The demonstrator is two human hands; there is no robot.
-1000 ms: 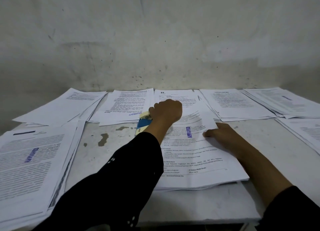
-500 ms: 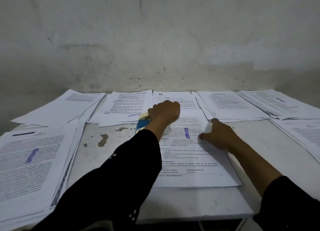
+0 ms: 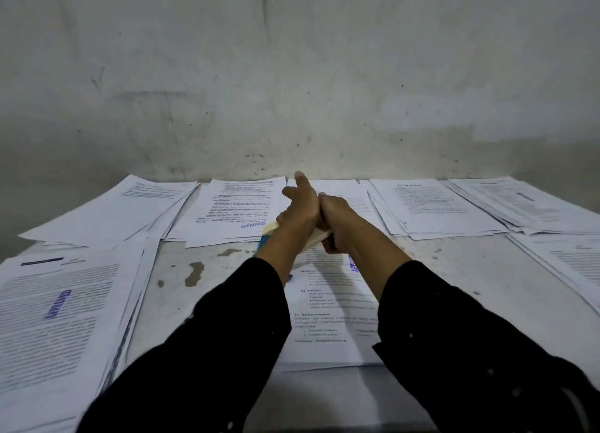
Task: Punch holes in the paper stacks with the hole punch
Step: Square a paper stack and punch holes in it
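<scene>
White paper: loose stacks were spread all over the worktop (image 3: 454,270), most of them in a row along the back by the wall (image 3: 292,75).
Middle stack (image 3: 328,306): lay right in front of the person, printed page on top with a blue stamp, partly hidden under both forearms.
Hole punch (image 3: 319,237): pretty much buried between the two hands at the far end of the middle stack. Only a cream edge showed on either side of the left wrist, plus a bit of blue (image 3: 261,246) just below it.
Left hand (image 3: 300,210): sat on top of the punch, one finger pointing up and away toward the wall, the rest bent down over the punch. Couldn't honestly tell whether it was gripping or just pressing.
Right hand (image 3: 336,221): pressed up against the left one, fingers curled around the cream end of the punch.
Sleeves (image 3: 207,351): black with tiny pale dots, on both arms.
Approved sheet (image 3: 237,211): back row, just left of the hands, blue "APPROVED" stamp at its near corner.
Left stack (image 3: 61,319): near left edge, dense text with a sideways blue stamp.
Worktop surface: pale, with a few dark chipped patches (image 3: 194,272) left of the arms.
</scene>
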